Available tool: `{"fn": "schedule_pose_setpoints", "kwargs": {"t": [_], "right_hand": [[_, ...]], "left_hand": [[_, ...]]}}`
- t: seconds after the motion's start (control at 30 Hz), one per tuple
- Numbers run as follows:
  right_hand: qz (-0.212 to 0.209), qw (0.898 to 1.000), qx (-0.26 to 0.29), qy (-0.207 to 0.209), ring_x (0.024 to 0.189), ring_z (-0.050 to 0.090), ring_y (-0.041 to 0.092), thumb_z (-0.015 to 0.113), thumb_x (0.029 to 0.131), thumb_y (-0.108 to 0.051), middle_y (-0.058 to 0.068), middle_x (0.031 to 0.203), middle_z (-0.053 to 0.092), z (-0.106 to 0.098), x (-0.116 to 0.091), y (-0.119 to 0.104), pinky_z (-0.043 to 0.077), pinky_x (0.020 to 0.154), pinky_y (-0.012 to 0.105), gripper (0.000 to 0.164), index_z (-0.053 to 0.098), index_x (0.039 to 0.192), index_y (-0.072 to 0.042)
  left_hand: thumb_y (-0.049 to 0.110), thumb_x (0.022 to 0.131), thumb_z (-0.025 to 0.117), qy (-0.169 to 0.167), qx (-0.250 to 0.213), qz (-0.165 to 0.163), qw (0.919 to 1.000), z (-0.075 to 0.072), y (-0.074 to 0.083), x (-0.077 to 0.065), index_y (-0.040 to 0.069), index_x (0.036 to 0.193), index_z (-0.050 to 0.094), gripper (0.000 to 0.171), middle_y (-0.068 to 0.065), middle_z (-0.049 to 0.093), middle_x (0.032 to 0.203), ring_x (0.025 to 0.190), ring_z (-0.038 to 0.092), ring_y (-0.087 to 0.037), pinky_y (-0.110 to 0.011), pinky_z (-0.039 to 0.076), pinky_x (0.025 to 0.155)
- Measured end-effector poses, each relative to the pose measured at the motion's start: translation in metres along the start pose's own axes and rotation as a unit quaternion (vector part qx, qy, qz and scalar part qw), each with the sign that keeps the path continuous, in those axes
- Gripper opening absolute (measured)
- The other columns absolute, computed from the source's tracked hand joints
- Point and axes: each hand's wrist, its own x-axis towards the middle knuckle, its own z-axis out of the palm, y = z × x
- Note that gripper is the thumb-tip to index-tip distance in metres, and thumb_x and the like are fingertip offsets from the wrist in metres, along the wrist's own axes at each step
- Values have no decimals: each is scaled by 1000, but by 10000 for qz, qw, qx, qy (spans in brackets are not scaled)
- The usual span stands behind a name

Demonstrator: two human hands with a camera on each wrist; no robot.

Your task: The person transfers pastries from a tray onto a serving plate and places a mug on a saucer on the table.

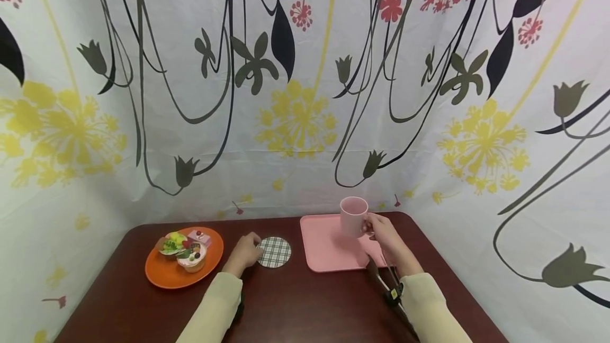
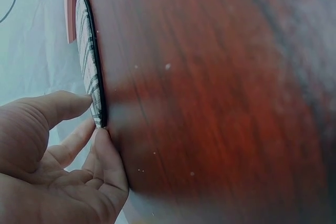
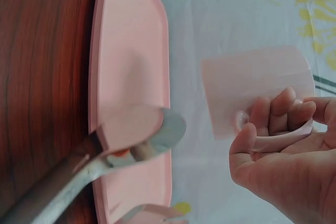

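My right hand point(image 1: 386, 234) grips a pale pink mug point(image 1: 352, 222) by its handle, fingers curled through it. The mug point(image 3: 257, 85) is held clear above a pink rectangular tray point(image 1: 319, 245). My left hand point(image 1: 245, 252) is at the left edge of a round plaid coaster point(image 1: 275, 252) on the table. In the left wrist view, its thumb presses the top of the coaster point(image 2: 86, 51) while fingertips pinch at the rim. Near my right wrist, a shiny metal utensil point(image 3: 152, 135) with a rounded end shows over the tray; what supports it is unclear.
On the left of the dark wooden table point(image 1: 286, 311), an orange plate point(image 1: 164, 278) carries a cupcake point(image 1: 193, 258) and other colourful food pieces. A flower-patterned curtain point(image 1: 305, 173) hangs behind the table and along its sides.
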Motion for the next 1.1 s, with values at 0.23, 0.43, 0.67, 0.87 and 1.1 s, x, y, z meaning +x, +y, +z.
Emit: {"fn": "schedule_pose_setpoints", "kwargs": {"t": [0.23,0.43,0.67,0.87,1.1], "right_hand": [[-99,9998,182,37,85,52,22,42,115,-27,4,86,56,16,1,-2,47,79,37,37,51,86,-6],[-231,9995,191,76,80,45,23,40,115,-24,7,81,47,31,-4,-8,44,74,36,40,49,84,-1],[-152,9979,552,290,79,44,23,42,111,-20,6,80,47,54,-7,-17,42,75,35,33,52,86,-1],[-89,9974,684,230,86,46,25,41,110,-22,4,84,49,73,-4,-21,41,80,37,31,51,86,-6],[-221,9971,721,122,86,47,25,43,111,-21,5,86,50,91,-4,-30,43,82,39,30,51,87,-5]], "left_hand": [[9,99,68,14,-16,-15,10000,-1,-2,0,-5,127,64,32,-29,62,133,113,60,-40,-57,55,95],[9,99,68,37,-52,3,10000,1,-6,-3,-5,126,64,32,-28,62,131,112,60,-40,-58,55,97],[9,100,68,4,-84,-20,10000,0,-7,-4,-6,127,63,32,-28,62,132,111,60,-39,-57,56,95],[9,100,68,39,-130,51,9999,-1,-7,-3,-6,127,63,31,-28,63,130,112,62,-39,-58,56,96],[9,101,66,28,-130,56,9999,-3,-3,-2,-6,130,62,33,-29,60,134,120,60,-43,-60,55,100]]}}
